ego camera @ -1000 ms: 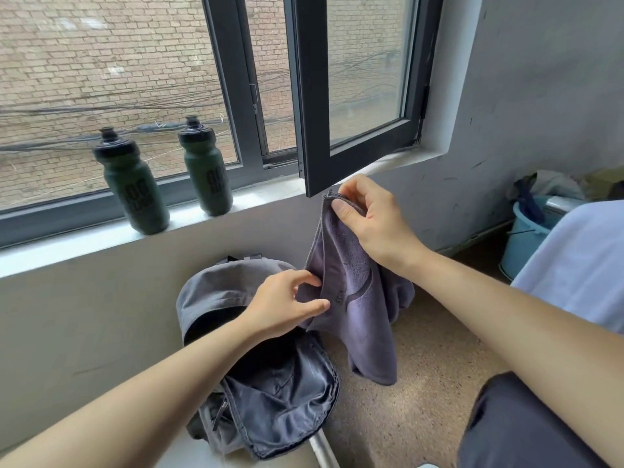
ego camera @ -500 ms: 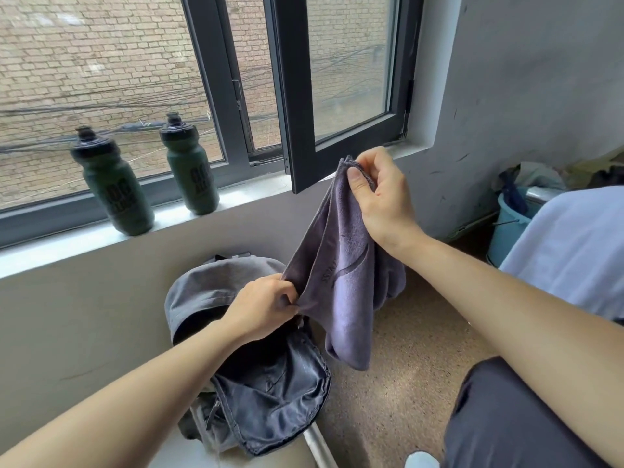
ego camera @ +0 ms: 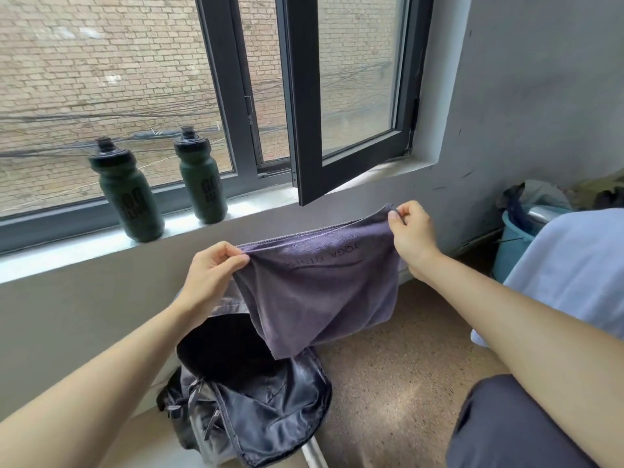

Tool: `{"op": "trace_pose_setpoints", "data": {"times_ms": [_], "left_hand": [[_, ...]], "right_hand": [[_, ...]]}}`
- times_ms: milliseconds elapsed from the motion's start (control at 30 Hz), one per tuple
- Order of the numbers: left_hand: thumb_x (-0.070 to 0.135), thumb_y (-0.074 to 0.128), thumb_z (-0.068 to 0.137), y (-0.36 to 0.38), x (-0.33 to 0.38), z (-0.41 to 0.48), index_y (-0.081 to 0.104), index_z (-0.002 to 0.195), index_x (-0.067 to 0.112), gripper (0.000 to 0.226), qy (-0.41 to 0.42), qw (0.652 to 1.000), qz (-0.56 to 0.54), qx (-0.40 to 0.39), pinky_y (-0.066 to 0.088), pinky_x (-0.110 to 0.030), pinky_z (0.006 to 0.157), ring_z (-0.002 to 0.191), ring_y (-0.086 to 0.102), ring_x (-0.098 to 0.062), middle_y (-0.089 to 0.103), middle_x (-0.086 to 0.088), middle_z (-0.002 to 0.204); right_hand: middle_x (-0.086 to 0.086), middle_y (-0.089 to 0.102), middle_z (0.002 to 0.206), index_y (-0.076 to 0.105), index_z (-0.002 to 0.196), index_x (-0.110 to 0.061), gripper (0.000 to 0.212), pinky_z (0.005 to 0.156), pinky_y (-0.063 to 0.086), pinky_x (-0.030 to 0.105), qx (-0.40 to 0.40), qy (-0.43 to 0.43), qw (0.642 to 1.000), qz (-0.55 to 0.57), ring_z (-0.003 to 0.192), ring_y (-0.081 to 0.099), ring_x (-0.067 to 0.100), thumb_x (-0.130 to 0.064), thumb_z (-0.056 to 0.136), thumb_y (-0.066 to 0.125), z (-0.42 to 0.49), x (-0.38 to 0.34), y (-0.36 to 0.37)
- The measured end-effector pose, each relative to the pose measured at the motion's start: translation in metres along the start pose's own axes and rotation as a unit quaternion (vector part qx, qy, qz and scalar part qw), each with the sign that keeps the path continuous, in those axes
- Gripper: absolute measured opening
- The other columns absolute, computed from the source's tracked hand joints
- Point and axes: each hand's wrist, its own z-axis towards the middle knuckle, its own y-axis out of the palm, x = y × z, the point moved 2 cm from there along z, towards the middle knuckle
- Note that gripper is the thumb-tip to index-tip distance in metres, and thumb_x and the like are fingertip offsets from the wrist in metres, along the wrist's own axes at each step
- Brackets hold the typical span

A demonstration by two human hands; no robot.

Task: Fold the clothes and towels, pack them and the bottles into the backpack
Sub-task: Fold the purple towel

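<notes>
We pinch the soft, limp towel (ego camera: 320, 292) by its top corners, left hand (ego camera: 211, 275) and right hand (ego camera: 410, 231); it seems light.

We see two bottles, the left bottle (ego camera: 130, 201) and right bottle (ego camera: 201, 180), standing on the windowsill (ego camera: 50, 258) at its left end. Below, the backpack (ego camera: 250, 403) lies against the wall, the towel (ego camera: 317, 292) hanging above it. A bucket (ego camera: 513, 244) stands at far right.

The left forearm (ego camera: 101, 383) and right forearm (ego camera: 506, 315) are bare, like the left hand (ego camera: 209, 275) and right hand (ego camera: 410, 234). Dark grey trousers (ego camera: 499, 427) cover one leg at lower right.
</notes>
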Motion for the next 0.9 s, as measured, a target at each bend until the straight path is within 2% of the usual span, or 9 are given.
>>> {"op": "trace_pose_setpoints", "data": {"times_ms": [167,267,333,400,467,600,700,833,900], "left_hand": [[0.018,0.063,0.099,-0.017,0.002,0.006,0.064,0.087,0.025,0.014,0.060,0.987,0.092,0.113,0.054,-0.045,0.080,0.076,0.062,-0.017,0.069,0.000,0.082],[0.012,0.061,0.101,-0.019,0.020,-0.001,0.064,0.099,0.020,0.008,0.147,0.958,0.194,0.154,0.050,-0.036,0.075,0.076,0.062,-0.019,0.069,0.002,0.083],[0.012,0.061,0.101,-0.018,0.023,0.000,0.064,0.102,0.015,0.004,0.155,0.943,0.255,0.145,0.046,-0.036,0.074,0.077,0.063,-0.023,0.068,0.001,0.084],[0.014,0.063,0.099,-0.018,0.016,0.004,0.066,0.099,0.016,0.004,0.104,0.940,0.312,0.087,0.045,-0.036,0.077,0.085,0.066,-0.027,0.068,0.004,0.085],[0.015,0.065,0.097,-0.018,0.009,0.004,0.067,0.097,0.019,0.005,0.078,0.936,0.340,0.053,0.043,-0.034,0.077,0.091,0.068,-0.028,0.067,0.007,0.085],[0.015,0.063,0.099,-0.016,0.019,0.005,0.065,0.101,0.020,0.007,0.080,0.954,0.268,0.111,0.049,-0.036,0.086,0.094,0.069,-0.025,0.071,0.003,0.091],[0.020,0.064,0.099,-0.018,0.019,0.007,0.065,0.120,0.021,0.021,0.041,0.964,0.238,0.110,0.052,-0.039,0.094,0.089,0.068,-0.024,0.075,0.000,0.092],[0.030,0.068,0.094,-0.023,0.008,0.010,0.078,0.088,0.017,0.018,-0.046,0.985,0.129,0.101,0.063,-0.045,0.081,0.072,0.065,-0.017,0.075,-0.001,0.078],[0.026,0.069,0.096,-0.020,0.010,0.009,0.075,0.078,0.015,0.022,-0.107,0.988,0.036,0.110,0.060,-0.031,0.063,0.068,0.059,-0.017,0.068,-0.002,0.072]], "right_hand": [[0.006,0.064,0.089,0.061,0.100,-0.008,0.010,0.069,0.046,0.028,-0.099,0.000,0.995,-0.035,0.082,0.057,0.019,-0.018,0.099,0.062,0.000,-0.002,0.001],[0.003,0.064,0.089,0.060,0.101,-0.009,0.009,0.068,0.047,0.022,-0.038,-0.056,0.998,-0.005,0.080,0.059,0.014,-0.018,0.100,0.061,0.001,-0.014,-0.005],[0.003,0.060,0.079,0.059,0.093,-0.008,0.009,0.064,0.043,0.029,-0.054,-0.071,0.994,-0.057,0.073,0.055,0.019,-0.015,0.097,0.062,0.001,-0.011,-0.002],[0.004,0.057,0.070,0.058,0.084,-0.010,0.013,0.065,0.036,0.030,-0.105,-0.044,0.983,-0.144,0.073,0.053,0.026,-0.014,0.094,0.065,0.001,0.001,0.002],[0.006,0.057,0.070,0.058,0.082,-0.010,0.014,0.068,0.035,0.029,-0.090,-0.016,0.986,-0.142,0.075,0.053,0.028,-0.013,0.095,0.064,0.002,0.006,-0.001],[0.014,0.063,0.078,0.058,0.088,-0.007,0.012,0.071,0.041,0.032,-0.066,-0.005,0.993,-0.102,0.079,0.053,0.027,-0.014,0.097,0.061,0.002,0.001,-0.001],[0.017,0.070,0.080,0.061,0.089,-0.009,0.010,0.078,0.051,0.040,-0.078,0.011,0.994,-0.071,0.078,0.058,0.026,-0.017,0.096,0.064,0.000,0.006,0.000],[0.007,0.073,0.081,0.067,0.093,-0.013,0.006,0.085,0.055,0.043,-0.085,0.035,0.996,-0.023,0.081,0.063,0.021,-0.018,0.093,0.070,0.003,0.005,0.001],[0.007,0.072,0.083,0.067,0.089,-0.013,0.006,0.077,0.057,0.039,-0.095,0.066,0.993,0.031,0.079,0.062,0.019,-0.016,0.093,0.071,0.000,0.000,0.005]]}}
